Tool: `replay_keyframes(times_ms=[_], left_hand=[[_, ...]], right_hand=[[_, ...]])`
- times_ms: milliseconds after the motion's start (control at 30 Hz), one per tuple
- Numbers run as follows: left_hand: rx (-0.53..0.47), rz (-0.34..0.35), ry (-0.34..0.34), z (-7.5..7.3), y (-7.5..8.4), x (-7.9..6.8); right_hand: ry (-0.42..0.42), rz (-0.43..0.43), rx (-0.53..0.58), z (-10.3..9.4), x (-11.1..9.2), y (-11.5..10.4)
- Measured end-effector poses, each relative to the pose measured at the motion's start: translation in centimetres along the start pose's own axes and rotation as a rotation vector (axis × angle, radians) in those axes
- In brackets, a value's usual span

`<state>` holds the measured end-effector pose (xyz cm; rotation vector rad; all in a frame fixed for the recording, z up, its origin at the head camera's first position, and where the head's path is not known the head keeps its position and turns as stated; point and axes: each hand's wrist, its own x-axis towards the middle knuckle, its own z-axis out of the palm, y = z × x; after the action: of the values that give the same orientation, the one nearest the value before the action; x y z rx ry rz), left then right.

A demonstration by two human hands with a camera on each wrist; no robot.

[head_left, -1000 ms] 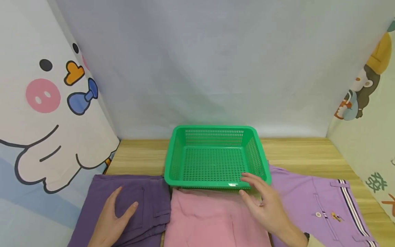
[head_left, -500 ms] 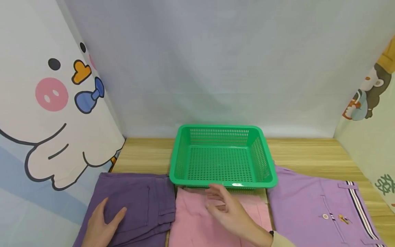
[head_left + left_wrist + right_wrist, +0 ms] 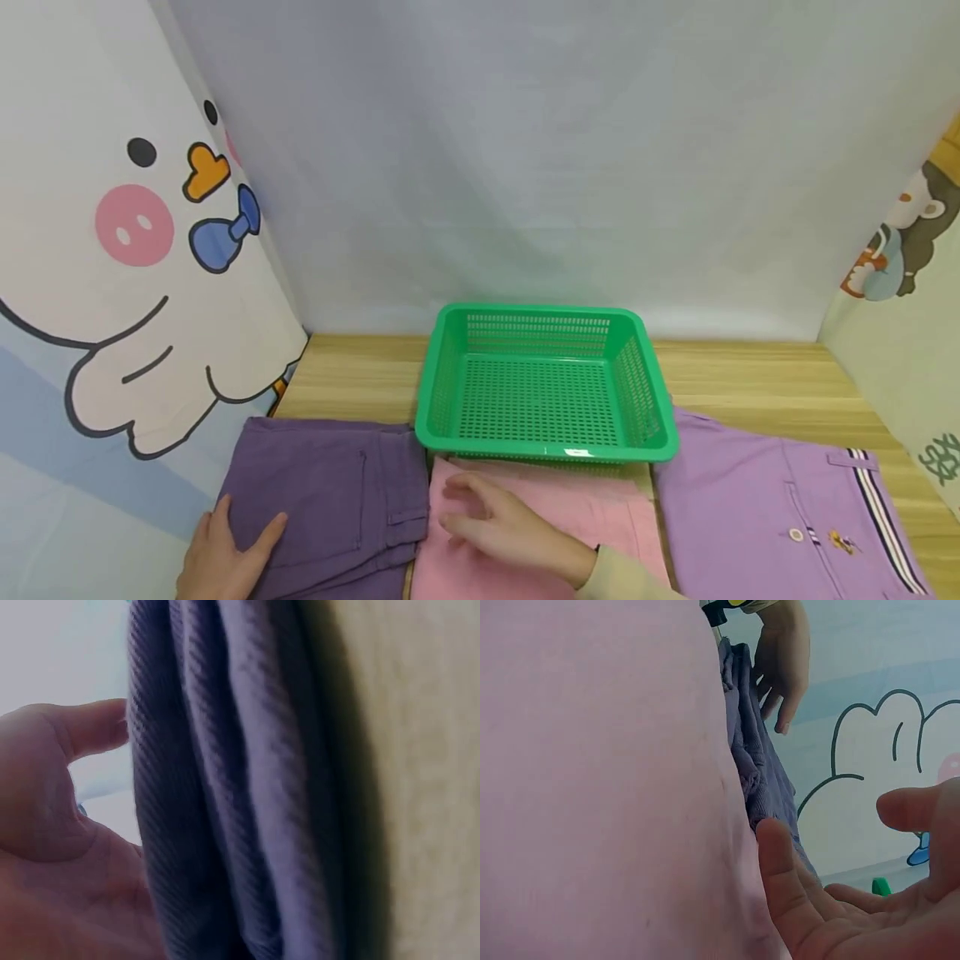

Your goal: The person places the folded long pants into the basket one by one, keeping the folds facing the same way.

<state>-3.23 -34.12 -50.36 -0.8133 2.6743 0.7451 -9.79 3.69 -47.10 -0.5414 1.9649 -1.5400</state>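
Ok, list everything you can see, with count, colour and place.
Basket: one, green, mid-table
Table: one, light wood, underneath
Dark garment: one, purple, left, folded
Pink garment: one, pink, before the basket
Lilac garment: one, light purple, right
Back sheet: one, pale grey, behind
Cartoon panel: one, white and blue, left
Second panel: one, pale, right
Object: one, black, left wrist, unclear
Sleeve: one, cream, right forearm
Left hand: one, bare, dark garment's left edge
Right hand: one, bare, over the pink garment
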Motion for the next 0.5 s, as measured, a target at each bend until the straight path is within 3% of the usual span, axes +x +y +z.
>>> replay_keyframes(times_ms=[200, 300, 500], left_hand=[[-0.046, 0.009, -0.036, -0.6, -1.1, 0.8], [-0.044, 0.005, -0.027, -0.9, -1.5, 0.9], [-0.079, -0.09, 0.034, -0.9, -1.2, 0.5]], right_hand=[[0.011, 0.044, 0.018, 1.3, 1.0, -0.3], [0.016, 0.07, -0.033, 2.0, 1.5, -0.9], [0.004, 0.102, -0.091, 2.9, 3.0, 0.4]])
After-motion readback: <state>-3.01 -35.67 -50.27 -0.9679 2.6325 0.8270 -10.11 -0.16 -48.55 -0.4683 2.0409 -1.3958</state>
